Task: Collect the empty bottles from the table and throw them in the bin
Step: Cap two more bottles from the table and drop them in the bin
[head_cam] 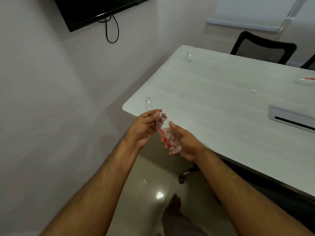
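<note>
A crushed clear plastic bottle with a red label (167, 136) is held between both hands just off the near corner of the white table (221, 103). My right hand (185, 143) grips its lower, crumpled body. My left hand (144, 129) pinches its upper end between thumb and fingers. A second clear bottle (148, 103) stands at the table's near left corner, just beyond my left fingers. A third clear bottle (189, 56) stands at the far corner. A fourth, with a red label (305, 80), lies at the right edge of view. No bin is in sight.
A small white cap (253, 90) lies on the table. A grey cable box (291, 120) is set into the tabletop at right. Black chairs (260, 46) stand behind the table, another chair's base (187, 174) below it. A wall screen (95, 9) hangs at upper left.
</note>
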Tool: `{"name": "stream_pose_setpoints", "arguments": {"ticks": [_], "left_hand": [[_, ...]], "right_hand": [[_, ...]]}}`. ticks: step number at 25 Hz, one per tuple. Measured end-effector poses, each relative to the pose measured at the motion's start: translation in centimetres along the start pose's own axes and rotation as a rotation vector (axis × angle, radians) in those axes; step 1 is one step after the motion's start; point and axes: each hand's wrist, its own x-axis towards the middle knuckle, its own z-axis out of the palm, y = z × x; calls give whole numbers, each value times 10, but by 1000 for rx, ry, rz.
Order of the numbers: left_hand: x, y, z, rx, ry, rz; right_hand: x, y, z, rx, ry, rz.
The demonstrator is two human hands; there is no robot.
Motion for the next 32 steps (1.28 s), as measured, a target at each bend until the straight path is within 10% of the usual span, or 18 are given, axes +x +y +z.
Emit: {"name": "stream_pose_setpoints", "arguments": {"ticks": [15,25,32], "left_hand": [[258,-3,-69,817,559,-141],[356,-17,-97,1191,346,-358],[356,3,-18,750,-200,-368]], "right_hand": [[198,-47,-44,112,333,226],[291,-53,-40,143,737,366],[252,-65,-63,515,1066,133]]}}
